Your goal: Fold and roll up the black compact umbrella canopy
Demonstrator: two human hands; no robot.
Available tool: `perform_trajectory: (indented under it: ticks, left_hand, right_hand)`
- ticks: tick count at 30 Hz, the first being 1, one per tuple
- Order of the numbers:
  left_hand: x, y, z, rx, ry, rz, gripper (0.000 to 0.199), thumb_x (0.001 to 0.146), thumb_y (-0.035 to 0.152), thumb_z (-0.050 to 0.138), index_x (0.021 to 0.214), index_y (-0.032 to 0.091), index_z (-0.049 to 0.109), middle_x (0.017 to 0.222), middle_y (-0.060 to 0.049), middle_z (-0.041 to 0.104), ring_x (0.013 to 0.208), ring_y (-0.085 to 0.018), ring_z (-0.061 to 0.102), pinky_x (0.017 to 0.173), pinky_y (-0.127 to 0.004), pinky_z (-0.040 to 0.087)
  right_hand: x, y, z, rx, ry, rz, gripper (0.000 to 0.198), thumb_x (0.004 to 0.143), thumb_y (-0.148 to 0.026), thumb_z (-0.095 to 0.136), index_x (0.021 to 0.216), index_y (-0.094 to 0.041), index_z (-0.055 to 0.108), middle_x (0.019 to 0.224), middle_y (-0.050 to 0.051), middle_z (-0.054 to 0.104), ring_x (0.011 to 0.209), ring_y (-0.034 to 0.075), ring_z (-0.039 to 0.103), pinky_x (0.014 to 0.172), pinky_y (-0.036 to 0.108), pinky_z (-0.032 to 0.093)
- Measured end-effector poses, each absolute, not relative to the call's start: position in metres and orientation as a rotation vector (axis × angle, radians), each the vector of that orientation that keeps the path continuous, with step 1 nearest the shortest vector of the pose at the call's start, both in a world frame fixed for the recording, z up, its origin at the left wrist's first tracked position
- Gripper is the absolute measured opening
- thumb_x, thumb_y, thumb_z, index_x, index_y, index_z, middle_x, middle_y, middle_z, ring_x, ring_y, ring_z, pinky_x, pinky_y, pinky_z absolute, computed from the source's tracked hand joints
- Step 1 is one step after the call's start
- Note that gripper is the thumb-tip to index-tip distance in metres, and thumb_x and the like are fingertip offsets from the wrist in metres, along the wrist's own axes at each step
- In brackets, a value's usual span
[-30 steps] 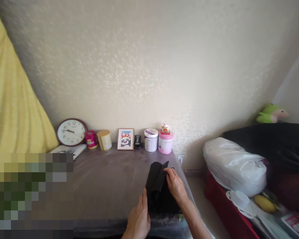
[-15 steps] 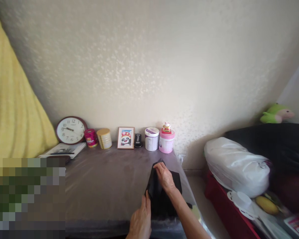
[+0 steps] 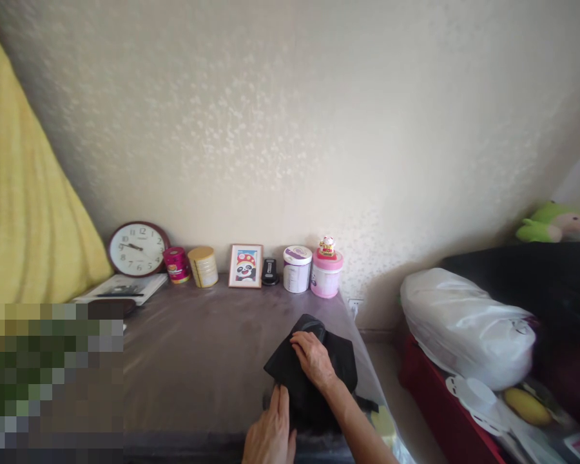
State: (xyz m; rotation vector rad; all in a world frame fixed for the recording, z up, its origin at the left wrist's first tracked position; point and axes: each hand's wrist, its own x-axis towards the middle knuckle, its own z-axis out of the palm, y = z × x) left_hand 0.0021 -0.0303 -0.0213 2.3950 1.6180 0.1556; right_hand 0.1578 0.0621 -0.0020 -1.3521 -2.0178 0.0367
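Note:
A black fabric piece [image 3: 297, 374], apparently soft and folded over itself, lies at the right part of the covered table; its exact kind I cannot make out. A flap of it points out to the left, and a dark strap-like end shows at its lower right. My right hand [image 3: 314, 362] is on top with its fingers bent over the flap's upper edge; its thumb is hidden. My left hand [image 3: 270, 428] touches the flap's lower left edge with fingers stretched out and thumb apart.
Along the wall stand a clock [image 3: 139, 249], a pink can [image 3: 176, 265], a yellow-lidded can [image 3: 203, 267], a panda picture [image 3: 245, 265], a purple-white tub [image 3: 297, 270] and a pink tub [image 3: 326, 277] bearing a figurine. Right of the table [image 3: 212, 361], a white plastic bag [image 3: 466, 328] sits on a red box [image 3: 432, 393].
The black fabric has opened out leftward, its flap now lying wider. My right hand has moved slightly down with it; my left hand has shifted a little down and left, its thumb now apart.

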Motion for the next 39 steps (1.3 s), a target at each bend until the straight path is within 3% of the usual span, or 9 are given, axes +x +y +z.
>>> perform_trajectory:
  ticks: [5,10,13,18,23,30,35,39]
  left_hand:
    - [-0.002,-0.025,-0.015,2.481,1.591,0.311,0.052,0.075,0.021,0.048,0.127,0.016,0.044,0.138,-0.013,0.040,0.126,-0.028,0.038,0.104,-0.041,0.033]
    - [0.012,-0.014,-0.007,2.498,1.475,0.268,0.088,0.060,0.011,0.053,0.141,0.019,0.017,0.150,-0.010,0.010,0.137,-0.029,0.013,0.111,-0.047,0.019]
    - [0.017,-0.010,-0.011,2.443,1.487,0.125,0.098,0.052,0.003,0.050,0.141,0.015,0.011,0.150,-0.012,0.003,0.137,-0.028,0.006,0.111,-0.045,0.016]
    - [0.019,-0.009,-0.010,2.395,1.470,0.102,0.102,0.047,0.000,0.047,0.140,0.016,0.010,0.149,-0.012,0.002,0.137,-0.030,0.006,0.111,-0.047,0.016]
    - [0.023,-0.008,-0.008,2.314,1.512,0.049,0.098,0.050,-0.002,0.047,0.140,0.016,0.011,0.148,-0.014,0.004,0.137,-0.030,0.008,0.111,-0.046,0.017]
    - [0.022,-0.006,-0.017,2.254,1.491,0.145,0.097,0.052,-0.006,0.041,0.140,0.017,0.008,0.149,-0.011,0.005,0.136,-0.026,0.013,0.110,-0.038,0.024]
    - [0.021,-0.009,-0.017,2.267,1.470,0.133,0.099,0.051,-0.007,0.043,0.140,0.011,0.005,0.149,-0.013,0.001,0.137,-0.027,0.011,0.110,-0.036,0.023]
    - [0.020,-0.014,-0.024,2.282,1.441,0.299,0.097,0.056,-0.004,0.040,0.140,0.015,-0.004,0.150,-0.010,0.000,0.137,-0.025,0.010,0.111,-0.040,0.023]
  right_hand:
    - [0.156,0.061,-0.003,-1.310,-2.049,0.019,0.021,0.088,-0.015,0.044,0.092,-0.021,0.064,0.106,0.005,0.066,0.096,0.016,0.059,0.086,0.031,0.047]
    - [0.157,0.063,-0.006,-1.300,-2.108,0.000,0.021,0.089,-0.015,0.044,0.093,-0.019,0.065,0.107,0.005,0.066,0.098,0.016,0.058,0.088,0.032,0.046]
    - [0.159,0.064,-0.007,-1.304,-2.134,-0.024,0.021,0.088,-0.017,0.046,0.094,-0.020,0.066,0.109,0.004,0.066,0.102,0.017,0.056,0.091,0.034,0.044]
    - [0.165,0.073,-0.004,-1.327,-2.195,-0.071,0.019,0.087,-0.022,0.049,0.096,-0.023,0.066,0.109,0.004,0.066,0.114,0.020,0.050,0.101,0.042,0.033]
    - [0.176,0.097,-0.004,-1.401,-2.206,-0.093,0.019,0.088,-0.028,0.048,0.093,-0.025,0.067,0.104,0.003,0.068,0.114,0.019,0.051,0.103,0.042,0.029]
    - [0.193,0.129,-0.009,-1.660,-2.028,-0.103,0.024,0.089,-0.023,0.042,0.092,-0.023,0.066,0.096,0.004,0.069,0.093,0.016,0.061,0.087,0.031,0.043]
    - [0.226,0.116,-0.006,-1.793,-1.766,-0.189,0.026,0.089,-0.025,0.039,0.097,-0.016,0.062,0.099,0.010,0.067,0.095,0.021,0.060,0.089,0.037,0.043]
    - [0.263,0.070,-0.011,-1.817,-1.545,-0.253,0.032,0.088,-0.033,0.035,0.095,-0.016,0.061,0.093,0.011,0.066,0.089,0.022,0.062,0.082,0.036,0.047]
